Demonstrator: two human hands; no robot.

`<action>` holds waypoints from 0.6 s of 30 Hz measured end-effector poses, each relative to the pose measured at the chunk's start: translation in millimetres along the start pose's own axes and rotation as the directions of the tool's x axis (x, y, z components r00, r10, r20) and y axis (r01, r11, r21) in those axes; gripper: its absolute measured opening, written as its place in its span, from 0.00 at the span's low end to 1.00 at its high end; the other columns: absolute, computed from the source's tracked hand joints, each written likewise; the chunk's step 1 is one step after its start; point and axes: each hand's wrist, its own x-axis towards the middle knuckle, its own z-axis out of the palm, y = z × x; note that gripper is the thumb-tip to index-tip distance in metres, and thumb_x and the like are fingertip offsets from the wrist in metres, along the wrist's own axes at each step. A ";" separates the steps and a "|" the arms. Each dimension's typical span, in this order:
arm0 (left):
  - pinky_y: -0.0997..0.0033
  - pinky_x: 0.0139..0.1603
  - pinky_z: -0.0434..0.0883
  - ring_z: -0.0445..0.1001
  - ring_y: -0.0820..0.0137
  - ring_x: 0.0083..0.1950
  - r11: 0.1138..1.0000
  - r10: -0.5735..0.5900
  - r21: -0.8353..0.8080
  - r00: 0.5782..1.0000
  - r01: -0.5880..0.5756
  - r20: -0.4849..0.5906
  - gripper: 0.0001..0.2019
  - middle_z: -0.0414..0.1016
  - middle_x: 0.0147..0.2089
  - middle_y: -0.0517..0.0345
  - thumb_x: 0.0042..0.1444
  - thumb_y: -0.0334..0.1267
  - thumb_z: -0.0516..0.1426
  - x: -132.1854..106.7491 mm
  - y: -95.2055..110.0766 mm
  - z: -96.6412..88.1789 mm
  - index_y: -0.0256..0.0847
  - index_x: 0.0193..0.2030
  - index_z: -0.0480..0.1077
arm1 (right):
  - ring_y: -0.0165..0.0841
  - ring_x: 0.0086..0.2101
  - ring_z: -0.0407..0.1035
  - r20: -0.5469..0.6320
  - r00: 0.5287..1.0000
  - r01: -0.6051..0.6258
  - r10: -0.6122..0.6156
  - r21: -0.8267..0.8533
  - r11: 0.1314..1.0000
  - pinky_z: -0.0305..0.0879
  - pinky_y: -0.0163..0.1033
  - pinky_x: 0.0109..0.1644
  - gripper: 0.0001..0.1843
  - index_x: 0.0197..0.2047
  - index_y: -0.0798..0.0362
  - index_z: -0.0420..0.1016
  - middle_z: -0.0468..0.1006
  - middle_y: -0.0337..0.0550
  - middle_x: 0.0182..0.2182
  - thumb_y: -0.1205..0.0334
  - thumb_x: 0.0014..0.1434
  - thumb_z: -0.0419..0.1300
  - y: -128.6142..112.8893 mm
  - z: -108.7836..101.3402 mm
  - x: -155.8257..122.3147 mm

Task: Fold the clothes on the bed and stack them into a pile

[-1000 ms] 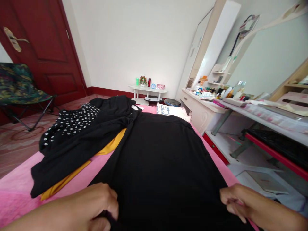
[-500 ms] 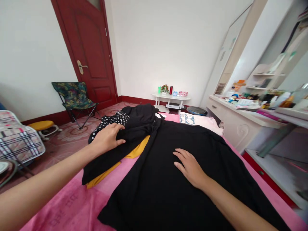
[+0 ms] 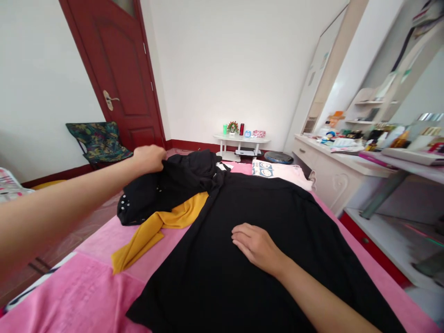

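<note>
Raised at the left, my left hand [image 3: 151, 157] is closed on the edge of a black garment [image 3: 180, 185], which hangs from it toward the pile. White dots show on part of the dark cloth [image 3: 130, 203] under it. A mustard-yellow garment [image 3: 163, 219] lies partly uncovered below. My right hand [image 3: 255, 245] rests flat on a large black garment [image 3: 277, 208] spread over the bed, fingers close together but not gripping.
Pink bedding [image 3: 90, 286] lies under the clothes. A folded pale pink garment [image 3: 287, 175] is at the far end. A dressing table [image 3: 333, 175] crowded with bottles stands right; a folding chair [image 3: 99, 141] and red door [image 3: 121, 78] are left, a small white table [image 3: 239, 138] behind.
My left hand has closed on the black garment and lifted its near edge up and away, uncovering more mustard-yellow cloth. My right hand has shifted slightly left, its fingers now closer together.
</note>
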 end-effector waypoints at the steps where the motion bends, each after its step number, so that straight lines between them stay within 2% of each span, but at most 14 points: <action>1: 0.64 0.40 0.62 0.70 0.58 0.41 0.998 0.016 0.055 0.993 -0.009 -0.118 0.10 0.73 0.36 0.49 0.44 0.33 0.57 11.4 14.9 -17.1 0.39 0.35 0.74 | 0.34 0.40 0.70 0.004 1.000 0.023 -0.022 -0.020 1.000 0.67 0.40 0.44 0.11 0.43 0.52 0.73 0.76 0.46 0.40 0.64 0.65 0.50 -0.8 -0.2 -0.3; 2: 0.61 0.43 0.62 0.68 0.57 0.45 0.995 0.077 0.074 0.965 -0.060 -0.249 0.10 0.73 0.39 0.48 0.48 0.32 0.55 20.1 33.1 -32.1 0.38 0.37 0.74 | 0.34 0.40 0.70 0.008 0.999 0.041 -0.041 -0.038 0.998 0.68 0.40 0.43 0.10 0.43 0.53 0.72 0.76 0.46 0.40 0.65 0.65 0.50 -1.4 -0.6 -0.7; 3: 0.59 0.46 0.61 0.66 0.56 0.48 0.987 0.158 0.080 0.911 -0.137 -0.381 0.11 0.72 0.42 0.46 0.52 0.31 0.52 25.1 54.2 -44.3 0.38 0.38 0.74 | 0.34 0.39 0.71 0.010 0.998 0.059 -0.059 -0.054 0.997 0.68 0.39 0.43 0.10 0.43 0.53 0.72 0.76 0.46 0.39 0.65 0.65 0.50 -2.0 -1.2 -1.4; 4: 0.57 0.49 0.59 0.64 0.56 0.51 0.971 0.237 0.081 0.837 -0.227 -0.493 0.12 0.71 0.44 0.46 0.55 0.31 0.50 25.9 77.4 -53.1 0.38 0.39 0.74 | 0.33 0.38 0.71 0.009 0.997 0.077 -0.077 -0.067 0.995 0.68 0.39 0.42 0.10 0.43 0.53 0.72 0.77 0.46 0.39 0.65 0.65 0.50 -2.7 -1.8 -2.0; 6: 0.55 0.53 0.57 0.61 0.57 0.55 0.881 0.408 0.061 0.688 -0.469 -0.600 0.14 0.69 0.50 0.48 0.59 0.30 0.47 13.9 125.6 -59.2 0.40 0.43 0.73 | 0.33 0.38 0.71 0.000 0.994 0.112 -0.112 -0.088 0.990 0.68 0.38 0.42 0.10 0.43 0.53 0.72 0.77 0.45 0.37 0.64 0.66 0.50 -4.3 -3.1 -3.4; 7: 0.55 0.55 0.56 0.59 0.58 0.57 0.794 0.512 0.061 0.611 -0.605 -0.604 0.15 0.67 0.53 0.50 0.60 0.30 0.46 1.8 147.7 -56.3 0.41 0.45 0.72 | 0.32 0.38 0.72 -0.005 0.992 0.127 -0.128 -0.094 0.987 0.68 0.38 0.43 0.11 0.43 0.53 0.73 0.77 0.45 0.37 0.64 0.66 0.50 -5.2 -3.6 -3.9; 9: 0.57 0.58 0.56 0.58 0.61 0.60 0.559 0.721 0.074 0.440 -0.826 -0.535 0.14 0.66 0.55 0.51 0.62 0.31 0.46 -30.1 181.0 -39.9 0.43 0.47 0.71 | 0.32 0.38 0.72 -0.014 0.989 0.147 -0.149 -0.103 0.984 0.69 0.38 0.44 0.11 0.44 0.52 0.73 0.77 0.45 0.37 0.64 0.66 0.49 -6.6 -4.2 -4.7; 10: 0.59 0.58 0.57 0.58 0.62 0.60 0.467 0.784 0.054 0.385 -0.882 -0.488 0.14 0.65 0.56 0.52 0.63 0.32 0.47 -47.9 190.2 -27.5 0.43 0.48 0.71 | 0.32 0.38 0.72 -0.015 0.988 0.152 -0.154 -0.108 0.983 0.69 0.39 0.44 0.11 0.44 0.52 0.73 0.77 0.45 0.37 0.64 0.66 0.50 -7.0 -4.4 -5.0; 11: 0.61 0.58 0.58 0.59 0.63 0.60 0.420 0.819 0.015 0.372 -0.907 -0.436 0.13 0.65 0.57 0.52 0.62 0.32 0.48 -65.4 193.6 -13.2 0.44 0.48 0.71 | 0.33 0.38 0.72 -0.015 0.988 0.154 -0.156 -0.112 0.982 0.69 0.39 0.44 0.11 0.44 0.52 0.73 0.78 0.45 0.37 0.64 0.65 0.50 -7.2 -4.4 -5.2; 12: 0.62 0.58 0.59 0.60 0.63 0.60 0.418 0.832 -0.037 0.399 -0.908 -0.385 0.12 0.64 0.58 0.52 0.61 0.32 0.49 -81.8 191.3 2.1 0.44 0.48 0.71 | 0.33 0.38 0.72 -0.013 0.988 0.151 -0.153 -0.115 0.982 0.69 0.39 0.43 0.11 0.45 0.52 0.73 0.78 0.46 0.38 0.64 0.65 0.50 -7.3 -4.3 -5.4; 13: 0.62 0.58 0.60 0.61 0.62 0.59 0.463 0.817 -0.104 0.469 -0.880 -0.335 0.12 0.64 0.59 0.52 0.60 0.33 0.51 -96.3 183.8 17.8 0.43 0.49 0.71 | 0.34 0.39 0.72 -0.010 0.989 0.144 -0.146 -0.113 0.983 0.69 0.40 0.43 0.11 0.46 0.52 0.73 0.78 0.46 0.39 0.64 0.65 0.50 -7.3 -4.0 -5.7; 16: 0.61 0.57 0.63 0.64 0.60 0.59 0.671 0.658 -0.300 0.731 -0.678 -0.179 0.18 0.63 0.60 0.50 0.55 0.34 0.57 -127.3 140.1 59.9 0.44 0.53 0.67 | 0.34 0.42 0.72 0.004 0.996 0.084 -0.084 -0.081 0.993 0.69 0.39 0.42 0.13 0.49 0.52 0.71 0.76 0.47 0.44 0.66 0.65 0.49 -7.3 -1.9 -6.8; 18: 0.61 0.55 0.64 0.66 0.58 0.57 0.785 0.494 -0.402 0.868 -0.471 -0.051 0.24 0.64 0.58 0.47 0.52 0.37 0.59 -140.1 105.4 80.0 0.42 0.57 0.64 | 0.34 0.44 0.71 -0.007 1.000 0.009 -0.010 -0.050 0.999 0.69 0.39 0.45 0.14 0.49 0.51 0.71 0.74 0.47 0.48 0.67 0.65 0.49 -6.0 -0.3 -6.1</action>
